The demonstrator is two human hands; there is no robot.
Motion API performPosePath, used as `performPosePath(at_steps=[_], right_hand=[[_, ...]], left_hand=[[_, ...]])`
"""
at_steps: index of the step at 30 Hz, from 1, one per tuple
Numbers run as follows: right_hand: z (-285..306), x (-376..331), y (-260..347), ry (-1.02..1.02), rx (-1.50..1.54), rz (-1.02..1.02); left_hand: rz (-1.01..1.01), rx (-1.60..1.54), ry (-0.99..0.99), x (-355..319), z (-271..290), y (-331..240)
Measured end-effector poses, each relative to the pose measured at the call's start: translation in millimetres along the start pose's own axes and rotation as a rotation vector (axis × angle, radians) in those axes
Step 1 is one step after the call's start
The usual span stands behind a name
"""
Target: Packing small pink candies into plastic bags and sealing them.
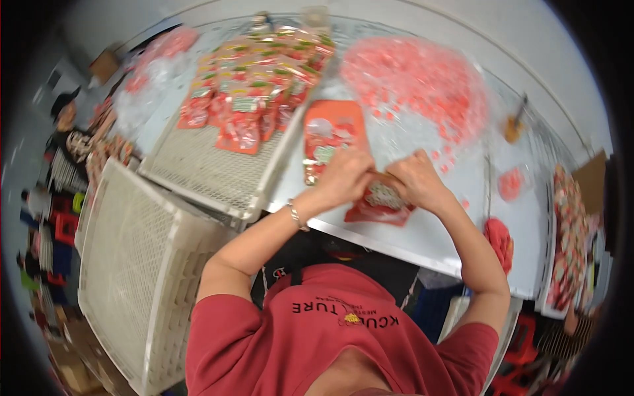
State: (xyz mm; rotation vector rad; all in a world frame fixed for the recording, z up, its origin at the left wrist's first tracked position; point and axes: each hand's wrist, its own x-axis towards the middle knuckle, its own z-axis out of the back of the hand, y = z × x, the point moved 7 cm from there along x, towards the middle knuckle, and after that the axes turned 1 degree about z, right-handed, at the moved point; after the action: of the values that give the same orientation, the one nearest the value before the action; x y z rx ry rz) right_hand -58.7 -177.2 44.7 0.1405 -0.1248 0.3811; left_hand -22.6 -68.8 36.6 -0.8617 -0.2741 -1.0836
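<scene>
Both hands grip one red pouch [380,201] at the table's [422,237] near edge; the left hand [343,177] pinches its top, fingers curled shut; the right hand [417,181] clasps likewise. An orange pouch [330,135] lies just beyond, beside a heap of pink sweets [416,82].

Red pouch [381,201] mostly covered by both hands; only lower edge and a clear window patch visible. Fingertips of left hand [343,177] and right hand [417,181] tucked against pouch top, grip not readable. Heap of small pink pieces [419,82] smeared by motion blur, single pieces not separable. Pile of filled pouches [261,82] on mesh tray [198,165] blurred, count impossible. Far end of counter [436,234] bent and darkened at the rim. Stacked packets at right edge [568,237] too small to identify. White crate [132,277] cut off lower left.
</scene>
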Motion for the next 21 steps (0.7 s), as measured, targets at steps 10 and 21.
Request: performPosePath(at_steps=[10,21], right_hand=[[35.9,101.2,42.9,-0.216,0.394,0.082],[-81.9,385.3,137.8,-0.202,0.504,0.171]], left_hand=[[0.389,-0.360,-0.586,-46.3,142.4,88.2],[0.936,0.600,-0.561,-119.9,174.7,229.4]])
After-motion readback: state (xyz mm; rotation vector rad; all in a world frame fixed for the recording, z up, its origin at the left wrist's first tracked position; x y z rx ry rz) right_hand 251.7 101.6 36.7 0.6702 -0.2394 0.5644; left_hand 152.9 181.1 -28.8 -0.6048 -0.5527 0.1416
